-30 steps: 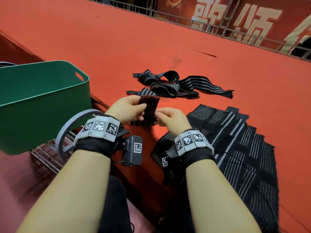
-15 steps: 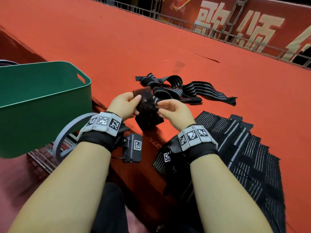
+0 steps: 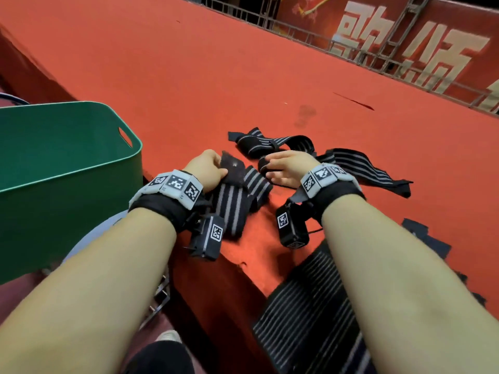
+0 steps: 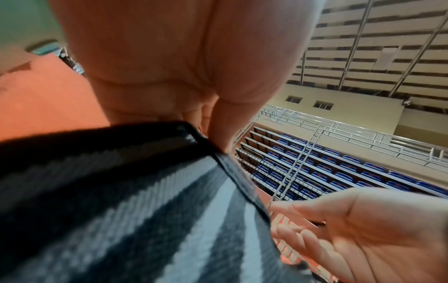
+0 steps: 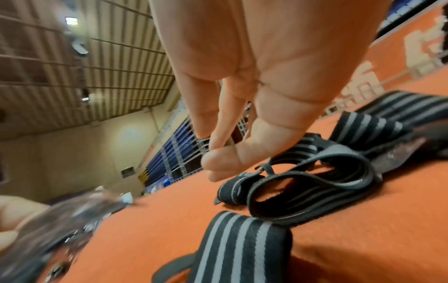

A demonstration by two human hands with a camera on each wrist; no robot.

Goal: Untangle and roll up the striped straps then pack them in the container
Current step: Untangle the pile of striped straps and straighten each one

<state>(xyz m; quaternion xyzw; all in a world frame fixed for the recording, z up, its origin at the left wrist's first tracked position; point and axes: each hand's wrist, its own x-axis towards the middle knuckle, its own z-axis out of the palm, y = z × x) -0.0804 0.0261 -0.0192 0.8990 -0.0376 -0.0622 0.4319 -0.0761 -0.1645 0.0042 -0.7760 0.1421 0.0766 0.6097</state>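
My left hand (image 3: 206, 171) grips the dark velcro end of a black strap with grey stripes (image 3: 232, 206); the rest of that strap lies loosely folded on the red carpet beside my wrist. The left wrist view shows the same strap (image 4: 121, 210) close under my thumb. My right hand (image 3: 286, 168) hovers with relaxed fingers, holding nothing, just over a tangle of striped straps (image 3: 280, 145). In the right wrist view its loops (image 5: 315, 172) lie right below my fingertips. The green container (image 3: 135, 149) stands to the left of my left arm.
Several striped straps lie flat side by side (image 3: 310, 306) under my right forearm. The red carpeted platform (image 3: 216, 76) stretches ahead to a metal railing (image 3: 297, 28). Its front edge drops off below my wrists, with a metal rack (image 3: 159, 298) beneath.
Both hands moved forward and down. The right hand let go of the strap and reached over the tangle. The left hand kept its strap, which now rests on the carpet.
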